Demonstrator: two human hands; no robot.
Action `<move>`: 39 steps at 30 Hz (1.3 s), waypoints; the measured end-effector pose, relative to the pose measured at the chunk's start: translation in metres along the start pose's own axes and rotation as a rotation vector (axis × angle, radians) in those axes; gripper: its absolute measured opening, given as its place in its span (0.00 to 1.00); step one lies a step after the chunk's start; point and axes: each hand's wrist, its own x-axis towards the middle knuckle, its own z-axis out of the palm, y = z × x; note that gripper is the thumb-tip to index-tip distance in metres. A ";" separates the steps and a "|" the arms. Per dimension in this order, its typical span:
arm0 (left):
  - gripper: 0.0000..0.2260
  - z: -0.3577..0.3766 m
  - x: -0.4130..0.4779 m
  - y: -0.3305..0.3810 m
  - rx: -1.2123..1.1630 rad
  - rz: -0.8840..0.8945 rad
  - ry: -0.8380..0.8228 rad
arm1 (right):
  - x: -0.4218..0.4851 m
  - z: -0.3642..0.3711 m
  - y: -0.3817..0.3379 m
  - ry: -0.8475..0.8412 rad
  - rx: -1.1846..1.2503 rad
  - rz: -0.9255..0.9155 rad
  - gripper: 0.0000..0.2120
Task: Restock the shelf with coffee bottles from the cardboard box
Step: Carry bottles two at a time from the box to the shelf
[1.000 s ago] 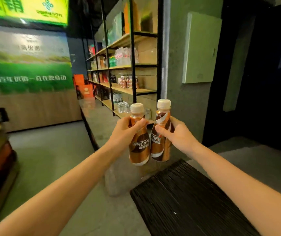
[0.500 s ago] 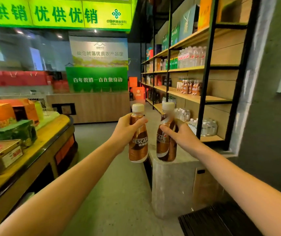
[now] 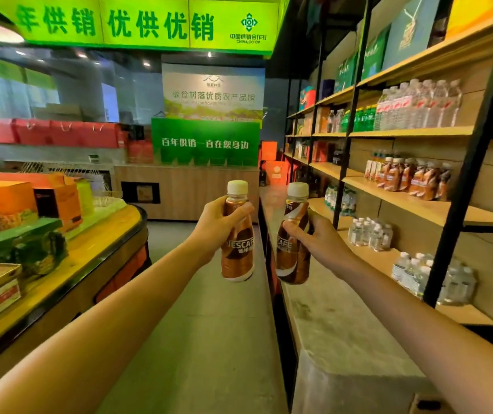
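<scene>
The left coffee bottle [image 3: 237,259] is upright in the left hand [image 3: 213,227], which grips it high on the body. The thumb lies across the front just under the shoulder, the fingers curl behind, and the white cap and the lower label are uncovered. The right coffee bottle [image 3: 292,261] is upright in the right hand [image 3: 321,243], with the thumb crossing the label front and the fingers wrapped round the far side. The two bottles hang side by side with a narrow gap between them, over the aisle floor and the edge of a grey concrete ledge [image 3: 335,312]. To the right is the wooden shelf [image 3: 418,206], well apart from both bottles. A row of matching coffee bottles [image 3: 409,177] stands on it, with water bottles [image 3: 418,106] on the board above. A yellow-edged display counter [image 3: 96,252] with boxed goods runs along the left.
</scene>
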 end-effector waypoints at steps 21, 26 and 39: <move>0.04 0.059 0.429 -0.171 -0.130 0.052 -0.470 | 0.344 0.003 0.216 0.293 -0.114 0.185 0.08; 0.12 0.112 0.498 -0.205 -0.182 0.062 -0.573 | 0.387 -0.031 0.265 0.379 -0.164 0.239 0.10; 0.05 0.310 0.682 -0.230 -0.245 0.160 -0.756 | 0.499 -0.185 0.377 0.643 -0.324 0.253 0.11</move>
